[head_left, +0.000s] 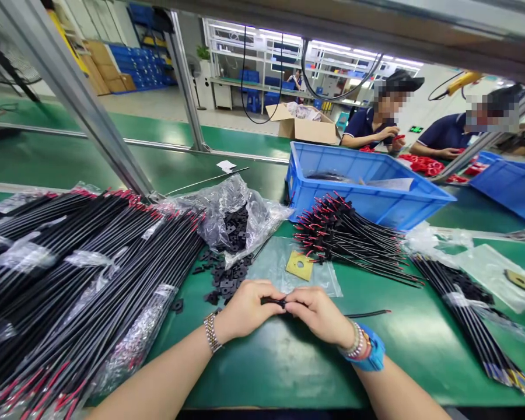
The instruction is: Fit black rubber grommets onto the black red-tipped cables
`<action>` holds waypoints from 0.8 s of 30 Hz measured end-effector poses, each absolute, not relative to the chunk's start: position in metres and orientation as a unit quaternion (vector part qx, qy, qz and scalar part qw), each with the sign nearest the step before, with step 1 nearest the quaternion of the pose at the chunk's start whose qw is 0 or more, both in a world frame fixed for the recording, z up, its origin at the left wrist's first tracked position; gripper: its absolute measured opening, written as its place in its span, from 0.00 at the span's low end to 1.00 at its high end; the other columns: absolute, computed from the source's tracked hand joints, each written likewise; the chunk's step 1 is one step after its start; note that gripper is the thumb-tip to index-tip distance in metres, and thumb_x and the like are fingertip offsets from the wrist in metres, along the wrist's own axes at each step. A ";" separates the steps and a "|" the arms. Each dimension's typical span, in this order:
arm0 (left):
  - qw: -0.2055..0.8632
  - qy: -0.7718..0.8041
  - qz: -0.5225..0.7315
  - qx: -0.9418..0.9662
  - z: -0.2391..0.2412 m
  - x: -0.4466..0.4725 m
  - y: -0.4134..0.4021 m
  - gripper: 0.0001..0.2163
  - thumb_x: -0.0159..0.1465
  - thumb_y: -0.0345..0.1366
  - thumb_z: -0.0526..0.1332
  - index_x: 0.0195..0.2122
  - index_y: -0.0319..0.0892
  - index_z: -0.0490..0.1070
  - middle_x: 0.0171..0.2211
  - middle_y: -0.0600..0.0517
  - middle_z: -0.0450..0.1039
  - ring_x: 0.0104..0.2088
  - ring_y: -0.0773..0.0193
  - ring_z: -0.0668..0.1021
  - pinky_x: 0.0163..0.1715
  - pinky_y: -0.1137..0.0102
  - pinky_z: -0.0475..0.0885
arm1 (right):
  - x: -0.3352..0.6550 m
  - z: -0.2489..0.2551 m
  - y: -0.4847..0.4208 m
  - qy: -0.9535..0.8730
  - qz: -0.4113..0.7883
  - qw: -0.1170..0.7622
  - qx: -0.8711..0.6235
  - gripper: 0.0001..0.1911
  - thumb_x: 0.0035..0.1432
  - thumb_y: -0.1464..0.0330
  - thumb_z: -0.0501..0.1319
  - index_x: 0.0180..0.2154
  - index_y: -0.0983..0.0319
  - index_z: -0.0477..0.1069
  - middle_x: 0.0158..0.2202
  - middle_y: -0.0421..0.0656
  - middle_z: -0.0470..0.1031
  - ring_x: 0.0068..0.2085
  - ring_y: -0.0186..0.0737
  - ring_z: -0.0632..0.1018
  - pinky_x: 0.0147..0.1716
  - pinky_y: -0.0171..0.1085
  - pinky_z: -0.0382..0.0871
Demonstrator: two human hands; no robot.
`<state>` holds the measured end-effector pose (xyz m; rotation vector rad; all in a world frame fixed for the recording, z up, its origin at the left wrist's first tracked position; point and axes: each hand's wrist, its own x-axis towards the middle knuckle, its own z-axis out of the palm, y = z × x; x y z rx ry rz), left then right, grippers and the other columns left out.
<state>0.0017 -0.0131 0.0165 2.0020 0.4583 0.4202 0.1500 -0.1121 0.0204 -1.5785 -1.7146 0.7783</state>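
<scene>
My left hand [250,306] and my right hand [318,313] meet fingertip to fingertip above the green bench, both closed in a pinch. Between them is a small black plastic piece [282,303], mostly hidden by the fingers. A black cable [368,314] with a red tip runs out to the right from under my right hand, which grips it. Just beyond my left hand lie loose black plastic pieces [227,279], spilling from a clear plastic bag [216,201]. A yellow square plate [299,265] with a hole rests on a clear flat bag [269,262] beyond my hands.
Bundled black cables [157,256] fill the left side. Cables with black pieces on their ends [354,233] are piled before a blue bin [367,204]. Another tied bundle [472,326] lies right. Metal posts [186,81] frame the bench; two co-workers [365,125] sit across.
</scene>
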 end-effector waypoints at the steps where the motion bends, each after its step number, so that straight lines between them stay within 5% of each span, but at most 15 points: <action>1: 0.501 0.186 0.172 0.827 0.017 0.002 -0.013 0.04 0.52 0.31 0.62 0.29 0.40 0.75 0.25 0.53 0.72 0.29 0.67 0.73 0.31 0.73 0.66 | 0.150 0.020 -0.112 -0.655 0.311 0.336 -0.601 0.15 0.59 0.65 0.52 0.23 0.65 0.69 0.21 0.38 0.67 0.24 0.29 0.67 0.27 0.30 0.59; 13: 0.491 0.175 0.145 0.841 0.020 -0.001 -0.013 0.07 0.55 0.32 0.61 0.34 0.44 0.75 0.26 0.55 0.72 0.29 0.69 0.71 0.30 0.75 0.63 | 0.154 0.026 -0.113 -0.648 0.366 0.329 -0.582 0.10 0.56 0.70 0.54 0.25 0.66 0.69 0.21 0.37 0.64 0.24 0.28 0.64 0.26 0.29 0.58; 24: 0.450 0.165 0.136 0.867 0.014 -0.001 -0.014 0.06 0.57 0.31 0.58 0.32 0.43 0.74 0.27 0.54 0.72 0.30 0.68 0.73 0.32 0.74 0.66 | 0.153 0.016 -0.112 -0.700 0.287 0.303 -0.580 0.11 0.58 0.71 0.53 0.28 0.66 0.71 0.24 0.40 0.69 0.27 0.30 0.68 0.29 0.29 0.61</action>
